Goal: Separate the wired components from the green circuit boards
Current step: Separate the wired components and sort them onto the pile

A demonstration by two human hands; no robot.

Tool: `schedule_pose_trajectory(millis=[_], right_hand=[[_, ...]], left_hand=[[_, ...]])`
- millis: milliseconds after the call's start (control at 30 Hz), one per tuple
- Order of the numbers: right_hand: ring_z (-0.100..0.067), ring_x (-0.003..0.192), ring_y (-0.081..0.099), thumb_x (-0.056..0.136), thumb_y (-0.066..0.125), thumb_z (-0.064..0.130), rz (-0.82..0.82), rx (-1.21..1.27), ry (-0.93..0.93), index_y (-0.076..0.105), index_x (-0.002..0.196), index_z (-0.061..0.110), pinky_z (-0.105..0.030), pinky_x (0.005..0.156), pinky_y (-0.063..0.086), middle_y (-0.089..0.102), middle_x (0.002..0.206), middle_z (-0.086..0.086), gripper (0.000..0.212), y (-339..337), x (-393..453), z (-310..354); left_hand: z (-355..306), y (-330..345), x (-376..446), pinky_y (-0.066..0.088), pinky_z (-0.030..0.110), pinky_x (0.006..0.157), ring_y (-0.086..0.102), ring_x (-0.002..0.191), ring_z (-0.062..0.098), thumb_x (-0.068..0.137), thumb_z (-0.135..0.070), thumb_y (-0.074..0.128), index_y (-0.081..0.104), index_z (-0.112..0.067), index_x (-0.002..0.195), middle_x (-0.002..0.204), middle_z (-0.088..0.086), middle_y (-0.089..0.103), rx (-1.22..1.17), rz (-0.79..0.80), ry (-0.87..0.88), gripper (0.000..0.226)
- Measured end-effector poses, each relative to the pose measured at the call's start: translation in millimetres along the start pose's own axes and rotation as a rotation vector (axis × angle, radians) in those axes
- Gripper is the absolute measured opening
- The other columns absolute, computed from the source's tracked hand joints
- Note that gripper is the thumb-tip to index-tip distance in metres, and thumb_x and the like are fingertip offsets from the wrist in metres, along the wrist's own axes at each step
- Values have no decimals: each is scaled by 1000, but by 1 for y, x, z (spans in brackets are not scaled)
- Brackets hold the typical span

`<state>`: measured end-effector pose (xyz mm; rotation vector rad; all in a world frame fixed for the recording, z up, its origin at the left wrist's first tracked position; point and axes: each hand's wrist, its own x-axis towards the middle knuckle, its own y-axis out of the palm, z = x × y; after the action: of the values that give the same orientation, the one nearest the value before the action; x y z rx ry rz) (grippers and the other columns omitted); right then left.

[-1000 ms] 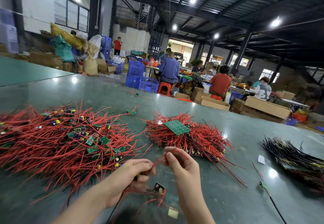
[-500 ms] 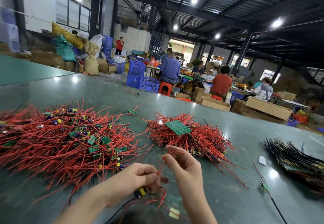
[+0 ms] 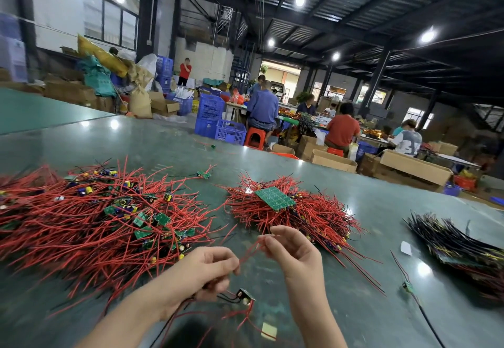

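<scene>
Red wire (image 3: 249,251) stretched between both hands above the table's (image 3: 368,211) near edge. Left hand (image 3: 201,274) pinches its lower end, fingers curled; small component (image 3: 245,296) on black leads hangs just below that hand. Right hand (image 3: 293,252) pinches the upper end. Big red wire pile (image 3: 90,219) toward the left edge, second pile (image 3: 294,211) with a green board (image 3: 275,197) mid-table, dark bundle (image 3: 458,244) at the right edge.

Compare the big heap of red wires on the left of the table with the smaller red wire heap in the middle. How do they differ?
The left heap of red wires is wider and flatter; the middle heap of red wires is smaller and more mounded. The left heap shows many small green boards scattered through it; the middle heap carries one large green circuit panel on top. Both lie on the glossy green table.
</scene>
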<state>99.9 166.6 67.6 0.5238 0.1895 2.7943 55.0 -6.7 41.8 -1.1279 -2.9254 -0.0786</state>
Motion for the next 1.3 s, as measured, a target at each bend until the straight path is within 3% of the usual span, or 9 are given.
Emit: schedule_pose_trajectory(millis=[133, 267, 333, 533, 600, 733, 933, 1167, 1300], right_hand=[[-14, 75, 67, 75, 69, -6, 11, -26, 29, 66, 85, 12, -17, 68, 52, 72, 80, -10, 20, 7, -3, -7], [-11, 73, 64, 78, 62, -11, -3, 160, 184, 61, 109, 14, -16, 68, 50, 70, 77, -7, 40, 9, 0, -11], [-12, 67, 60, 79, 60, -9, 42, 250, 276, 63, 110, 5, -17, 63, 51, 68, 76, -10, 34, 11, -1, -12], [-11, 62, 64, 79, 62, -1, 62, 341, 404, 62, 107, 2, -17, 59, 52, 71, 78, -12, 28, 10, -2, -13], [-9, 65, 64, 82, 61, 1, 87, 239, 403, 72, 94, 7, -17, 60, 51, 71, 77, -9, 16, 12, -4, -14], [-3, 66, 62, 86, 61, 3, 107, -175, 201, 75, 73, 21, -14, 62, 46, 72, 72, 2, 27, 21, -9, -13], [0, 65, 61, 84, 62, -4, -39, -272, -11, 74, 78, 21, -12, 64, 45, 71, 68, 6, 28, 26, -11, -10], [-10, 57, 58, 74, 60, 4, 21, 390, 324, 73, 75, 7, -18, 60, 47, 65, 69, -7, 14, 27, -12, -12], [-4, 56, 58, 83, 62, 3, -67, 153, 224, 75, 79, 9, -15, 57, 45, 70, 70, -7, 15, 20, -8, -11]], left_hand=[[6, 9, 5, 34, 24, 49, 46, 44, 10, 95, -9, 51, 58, -16, 72, 61, -2, 67, 349, -154, 61, 25], [2, 11, 7, 27, 18, 43, 29, 38, 3, 96, -6, 47, 56, -11, 77, 39, -8, 37, 256, -175, 90, 22], [-1, 10, 5, 23, 14, 41, 25, 36, 1, 97, -8, 47, 54, -10, 78, 38, -9, 31, 216, -151, 96, 20], [0, 8, 3, 40, 19, 50, 47, 43, 12, 96, -10, 48, 56, -5, 82, 48, -2, 55, 252, -137, 115, 16], [1, 7, 2, 45, 25, 50, 52, 43, 18, 97, -7, 47, 55, -5, 85, 58, 3, 62, 263, -138, 107, 15], [7, 11, 4, 39, 23, 45, 45, 41, 13, 98, -4, 41, 52, -10, 89, 57, -1, 58, 375, -192, 86, 15], [7, 18, 8, 15, 17, 37, 15, 34, 7, 99, -13, 42, 50, -8, 89, 45, -6, 22, 114, -195, 88, 13], [-4, 21, 0, 25, 12, 36, 11, 31, 3, 84, -27, 56, 54, -15, 85, 43, -7, 15, -372, -50, 8, 12], [-2, 20, -1, 25, 12, 34, 9, 32, 3, 83, -29, 57, 54, -15, 86, 44, -8, 15, -264, -43, -2, 15]])
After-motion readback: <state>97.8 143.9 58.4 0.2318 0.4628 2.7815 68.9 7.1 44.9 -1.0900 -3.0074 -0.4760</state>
